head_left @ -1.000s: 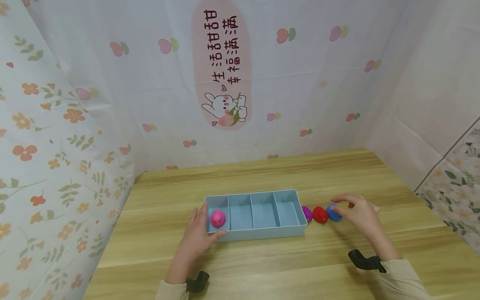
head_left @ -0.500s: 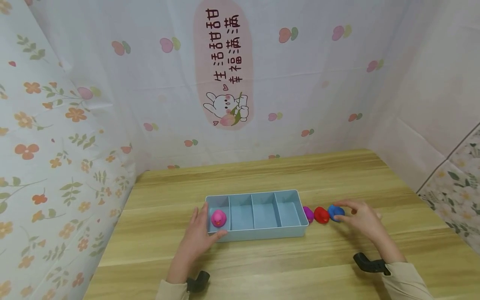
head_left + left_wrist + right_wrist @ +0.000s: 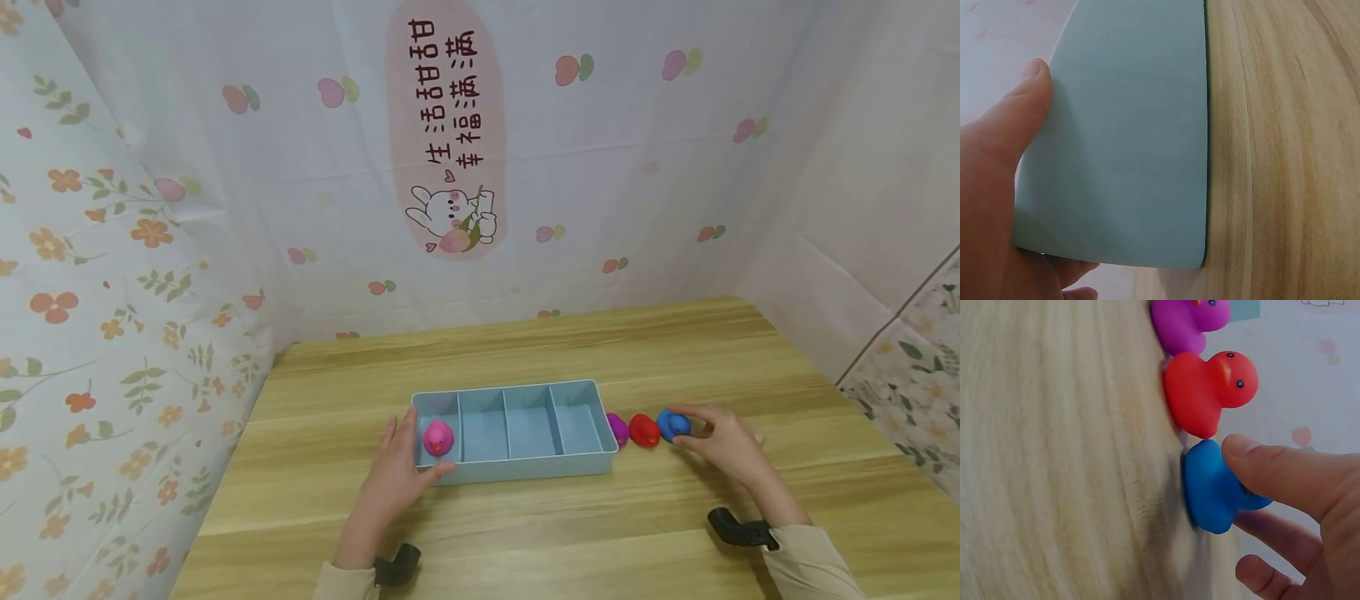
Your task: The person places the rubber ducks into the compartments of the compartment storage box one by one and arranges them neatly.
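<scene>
A light blue box (image 3: 517,468) with several compartments stands on the table. In its leftmost compartment sits a pink rubber duck (image 3: 438,437). My left hand (image 3: 395,467) holds the box's left end, thumb along the front rim and fingers at the end wall; the left wrist view shows the thumb (image 3: 1034,94) on the rim. Right of the box, a purple duck (image 3: 617,428), a red duck (image 3: 644,430) and a blue duck (image 3: 673,425) stand in a row. My right hand (image 3: 726,442) pinches the blue duck by its head, thumb in front, a finger behind.
The wooden table (image 3: 517,542) reaches back to a white printed curtain (image 3: 480,283). A flowered curtain (image 3: 135,375) hangs at the left, another cloth (image 3: 840,250) at the right. Each wrist wears a black mount (image 3: 738,528).
The blue duck has turned under my right hand, its head now swung round toward the right and front. My right hand has shifted slightly; the left hand and box stay put.
</scene>
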{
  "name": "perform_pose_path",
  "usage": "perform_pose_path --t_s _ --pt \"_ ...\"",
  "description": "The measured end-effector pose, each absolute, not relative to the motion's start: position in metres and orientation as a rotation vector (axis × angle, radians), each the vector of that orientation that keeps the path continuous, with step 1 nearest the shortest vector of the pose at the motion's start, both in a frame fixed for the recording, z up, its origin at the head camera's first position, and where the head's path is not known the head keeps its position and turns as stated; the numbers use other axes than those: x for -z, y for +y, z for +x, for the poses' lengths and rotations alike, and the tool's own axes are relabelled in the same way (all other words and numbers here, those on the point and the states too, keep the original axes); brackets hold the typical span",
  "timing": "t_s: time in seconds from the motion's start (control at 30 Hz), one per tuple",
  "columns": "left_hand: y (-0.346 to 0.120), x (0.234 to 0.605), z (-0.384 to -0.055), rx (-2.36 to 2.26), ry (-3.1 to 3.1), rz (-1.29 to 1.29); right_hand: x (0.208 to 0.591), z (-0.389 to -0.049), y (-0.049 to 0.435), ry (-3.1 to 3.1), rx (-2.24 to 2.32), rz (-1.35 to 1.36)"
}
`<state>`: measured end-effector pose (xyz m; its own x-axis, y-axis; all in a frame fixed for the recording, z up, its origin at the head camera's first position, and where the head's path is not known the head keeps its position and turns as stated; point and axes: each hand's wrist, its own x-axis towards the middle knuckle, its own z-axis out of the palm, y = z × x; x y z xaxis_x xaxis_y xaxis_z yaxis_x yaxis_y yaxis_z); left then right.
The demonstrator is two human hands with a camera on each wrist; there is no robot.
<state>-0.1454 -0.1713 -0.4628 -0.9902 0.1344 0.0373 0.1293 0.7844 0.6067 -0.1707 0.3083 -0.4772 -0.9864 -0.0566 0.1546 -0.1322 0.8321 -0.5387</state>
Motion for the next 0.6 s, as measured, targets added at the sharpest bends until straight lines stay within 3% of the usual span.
perform_pose_path --t_s 0.6 --pt "-0.172 0.466 -0.146 -1.024 2.971 0.226 0.494 -0.168 0.306 -2.8 -0.814 0.137"
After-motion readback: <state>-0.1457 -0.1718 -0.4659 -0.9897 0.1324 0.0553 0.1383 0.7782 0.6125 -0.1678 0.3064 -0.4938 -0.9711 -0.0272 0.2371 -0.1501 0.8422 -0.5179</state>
